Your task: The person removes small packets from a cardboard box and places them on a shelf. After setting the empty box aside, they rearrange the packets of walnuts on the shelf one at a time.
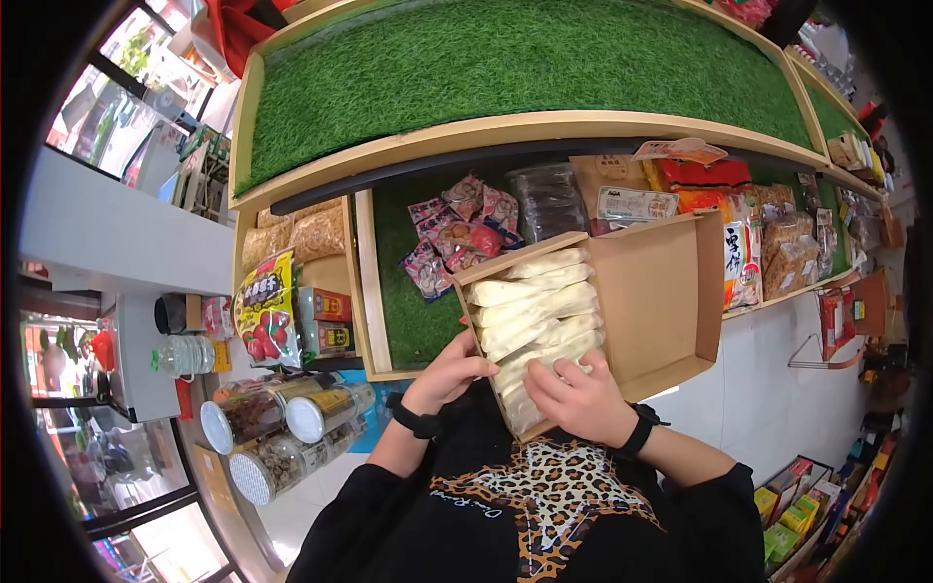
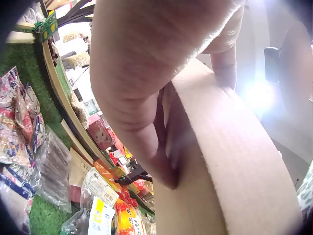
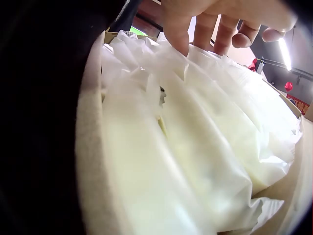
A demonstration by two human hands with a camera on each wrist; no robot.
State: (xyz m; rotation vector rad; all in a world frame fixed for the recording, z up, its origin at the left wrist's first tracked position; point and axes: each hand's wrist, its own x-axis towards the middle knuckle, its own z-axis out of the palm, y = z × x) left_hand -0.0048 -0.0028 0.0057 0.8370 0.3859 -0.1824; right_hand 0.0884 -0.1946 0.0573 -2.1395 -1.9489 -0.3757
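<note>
An opened cardboard box is held tilted in front of the person's chest, its lid folded out to the right. Rows of pale, cream-coloured wrapped packets fill its tray. My left hand grips the box's left wall; the left wrist view shows the hand wrapped over the cardboard edge. Over the packets at the near end lies my right hand, fingers loosely bent. In the right wrist view a fingertip of that hand touches the clear wrapping of the packets.
Beyond the box is a wooden display shelf lined with green turf, holding small snack bags and a dark packet. Bagged crackers stand at right. Large lidded jars sit at lower left. An upper turf tier spans the back.
</note>
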